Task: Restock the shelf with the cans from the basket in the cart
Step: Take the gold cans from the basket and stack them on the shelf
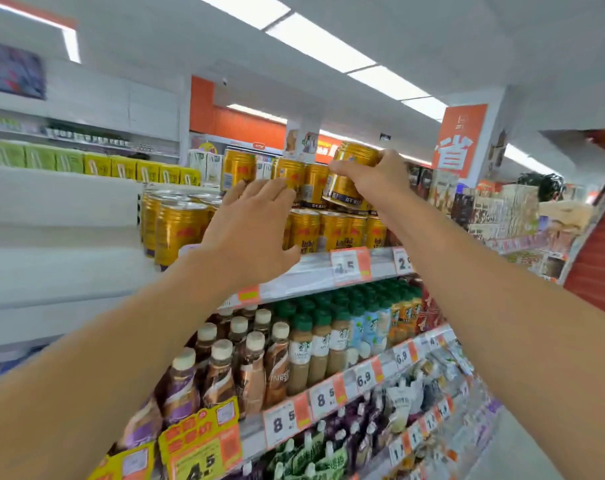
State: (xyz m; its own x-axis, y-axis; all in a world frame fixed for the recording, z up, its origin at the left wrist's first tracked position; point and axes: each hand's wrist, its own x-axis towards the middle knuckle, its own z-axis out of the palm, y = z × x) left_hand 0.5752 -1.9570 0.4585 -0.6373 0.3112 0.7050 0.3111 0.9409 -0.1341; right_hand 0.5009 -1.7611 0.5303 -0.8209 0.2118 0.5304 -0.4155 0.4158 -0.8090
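Observation:
My right hand (pixel 374 180) grips a gold can (pixel 346 178), tilted, at the upper tier of gold cans on the top shelf (pixel 315 271). Stacked gold cans (pixel 308 181) stand just left of it, above a lower row of gold cans (pixel 332 230). My left hand (pixel 252 230) is raised in front of the shelf with straight fingers, its fingertips near the stacked cans; whether they touch I cannot tell. It holds nothing. A shrink-wrapped pack of gold cans (pixel 173 226) stands left of that hand. The cart and basket are out of view.
Bottled coffee drinks (pixel 245 362) fill the shelf below, with price tags (pixel 349 265) along the shelf edges. Pouch drinks (pixel 332 448) sit lower down. Yellow-green cartons (pixel 96 164) line a shelf at left. An orange hanging sign (pixel 458 140) and boxed goods (pixel 502 209) lie to the right.

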